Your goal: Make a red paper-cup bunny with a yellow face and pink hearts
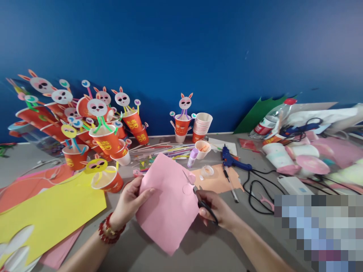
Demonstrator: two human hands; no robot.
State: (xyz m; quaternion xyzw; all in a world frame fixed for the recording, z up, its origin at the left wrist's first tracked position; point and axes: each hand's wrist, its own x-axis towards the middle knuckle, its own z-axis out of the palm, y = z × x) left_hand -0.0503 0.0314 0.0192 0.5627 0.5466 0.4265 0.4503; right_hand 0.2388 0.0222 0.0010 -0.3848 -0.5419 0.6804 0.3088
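My left hand (pixel 133 200) grips the left edge of a sheet of pink paper (pixel 167 207), thumb on top and fingers behind it. A pair of black-handled scissors (pixel 208 211) is in my right hand (pixel 219 209), fingers in the handles. The scissor blades meet the paper's right edge, beside a small circle drawn on it. A little round pink piece shows near the blade tips; whether it is fully cut off I cannot tell. Just beyond the sheet stand a purple glue stick (pixel 193 157) and a paper cup with orange scraps (pixel 202 149).
Red paper cups with rabbit faces (pixel 104 139) crowd the left. Yellow paper (pixel 62 204) lies in front of them. A cup stack (pixel 202 126) stands at the back. To the right are a blue glue gun (pixel 234 160), its black cord, a pen (pixel 231 185) and a bottle (pixel 269 121).
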